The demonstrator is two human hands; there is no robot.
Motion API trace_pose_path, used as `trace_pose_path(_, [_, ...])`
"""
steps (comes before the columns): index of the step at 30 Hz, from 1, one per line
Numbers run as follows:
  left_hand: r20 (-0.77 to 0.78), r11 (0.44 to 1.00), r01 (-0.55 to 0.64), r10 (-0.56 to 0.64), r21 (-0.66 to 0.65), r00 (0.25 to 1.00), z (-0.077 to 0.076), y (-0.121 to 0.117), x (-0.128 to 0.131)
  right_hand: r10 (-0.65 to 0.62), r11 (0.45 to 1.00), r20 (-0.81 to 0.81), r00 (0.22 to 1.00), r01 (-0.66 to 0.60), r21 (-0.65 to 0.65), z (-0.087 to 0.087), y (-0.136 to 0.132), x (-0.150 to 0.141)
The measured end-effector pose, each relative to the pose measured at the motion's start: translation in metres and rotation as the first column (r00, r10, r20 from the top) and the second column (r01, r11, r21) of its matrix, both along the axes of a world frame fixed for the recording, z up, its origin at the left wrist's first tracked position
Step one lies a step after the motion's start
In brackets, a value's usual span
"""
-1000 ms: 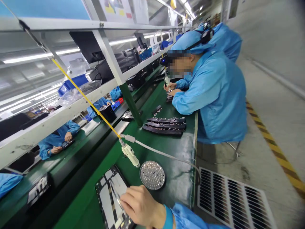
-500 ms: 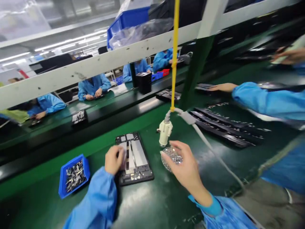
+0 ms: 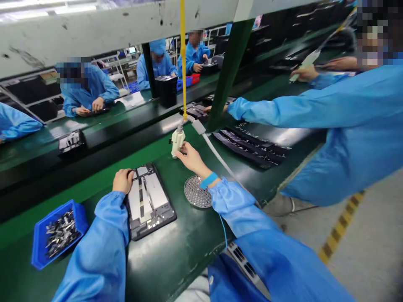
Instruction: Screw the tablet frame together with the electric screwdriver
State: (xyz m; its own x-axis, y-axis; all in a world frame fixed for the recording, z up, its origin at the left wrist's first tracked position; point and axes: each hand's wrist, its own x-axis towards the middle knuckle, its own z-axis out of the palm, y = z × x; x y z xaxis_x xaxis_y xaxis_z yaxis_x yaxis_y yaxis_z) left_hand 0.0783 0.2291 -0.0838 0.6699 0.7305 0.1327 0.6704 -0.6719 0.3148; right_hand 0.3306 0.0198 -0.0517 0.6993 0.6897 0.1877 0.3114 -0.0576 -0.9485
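My left hand [image 3: 123,180] is curled over the upper left edge of a black tablet housing [image 3: 150,201], which lies flat on the green bench [image 3: 176,247]. My right hand [image 3: 191,159] reaches forward with its fingertips at the lower end of a white electric screwdriver [image 3: 178,141], which hangs from a yellow cord [image 3: 183,54]. Nothing shows in that hand. Below my right wrist lies a round perforated metal screw tray [image 3: 195,192], partly hidden by my sleeve. A blue bin of small metal parts [image 3: 56,235] stands left of my left forearm.
A co-worker's blue sleeve [image 3: 299,113] stretches across the bench to the right of the screwdriver, above rows of dark strip parts [image 3: 252,147]. A green post [image 3: 226,71] and white shelf beam [image 3: 110,25] stand ahead. Other workers sit beyond at a parallel bench.
My right hand has moved off the screw tray to the screwdriver. My left hand stays on the housing. The whole view has swung, and the co-worker's arm now reaches further across.
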Motion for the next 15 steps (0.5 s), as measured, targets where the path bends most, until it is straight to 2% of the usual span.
trace_pose_path(5, [0.012, 0.996, -0.082, 0.082, 0.035, 0.997, -0.003, -0.011, -0.039, 0.186, 0.982, -0.015, 0.982, -0.186, -0.040, 0.002, 0.012, 0.002])
trace_pose_path(7, [0.016, 0.993, -0.115, 0.114, 0.038, 0.993, -0.004, -0.017, -0.050, 0.223, 0.975, -0.020, 0.975, -0.223, 0.014, 0.009, 0.004, -0.004])
trace_pose_path(11, [0.067, 0.989, -0.147, 0.145, 0.032, 0.987, -0.004, -0.029, -0.062, 0.185, 0.955, -0.092, 0.978, -0.158, 0.250, 0.032, -0.037, -0.019])
trace_pose_path(15, [0.193, 0.991, -0.128, 0.133, -0.036, 0.972, -0.004, -0.042, -0.058, 0.117, 0.948, -0.249, 0.961, -0.033, 0.317, 0.048, -0.069, -0.031])
